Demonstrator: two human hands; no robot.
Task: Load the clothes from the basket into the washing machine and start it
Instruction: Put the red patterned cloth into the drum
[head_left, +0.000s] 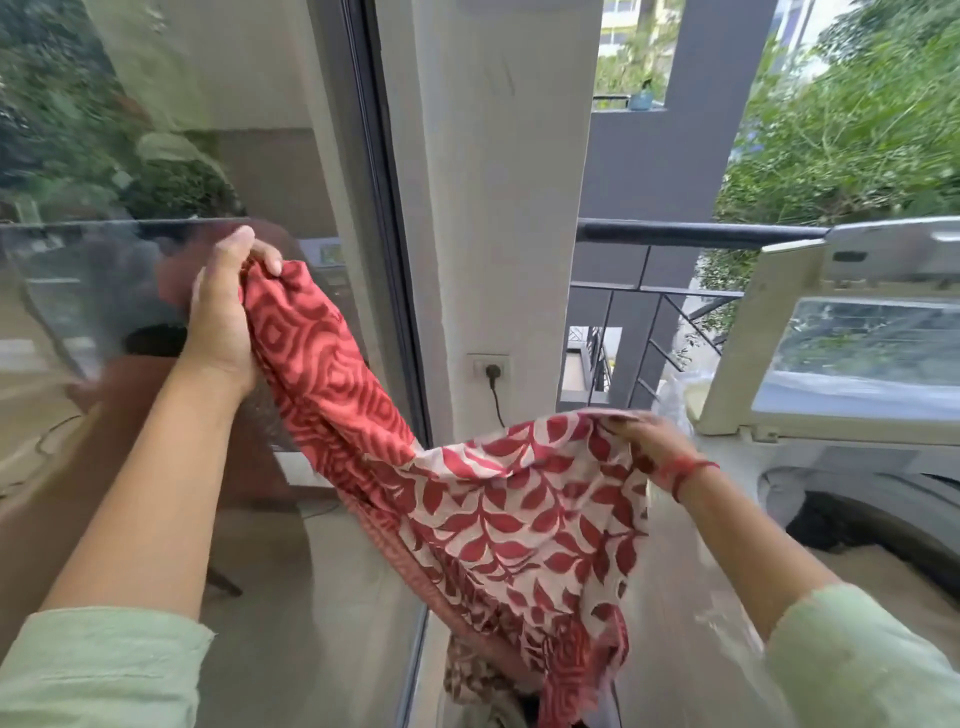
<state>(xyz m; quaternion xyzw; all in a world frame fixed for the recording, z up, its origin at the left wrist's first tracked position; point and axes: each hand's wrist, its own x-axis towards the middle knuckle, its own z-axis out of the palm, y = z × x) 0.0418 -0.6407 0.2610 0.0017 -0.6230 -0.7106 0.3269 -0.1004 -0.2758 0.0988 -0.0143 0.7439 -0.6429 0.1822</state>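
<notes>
Both left grip (223, 317) and right grip (644, 441) pinch a sagging red-and-cream patterned cloth (519, 519).

Left hand (223, 317) grips the red cloth (498, 519) high at frame left. Right hand (644, 441) pinches its other edge near the washer (857, 467), lid (852, 332) raised.

Red-and-white patterned cloth (519, 499) hangs spread aloft, lower end trailing downward; washing machine (857, 467) stands at right, lid (748, 338) raised.
</notes>
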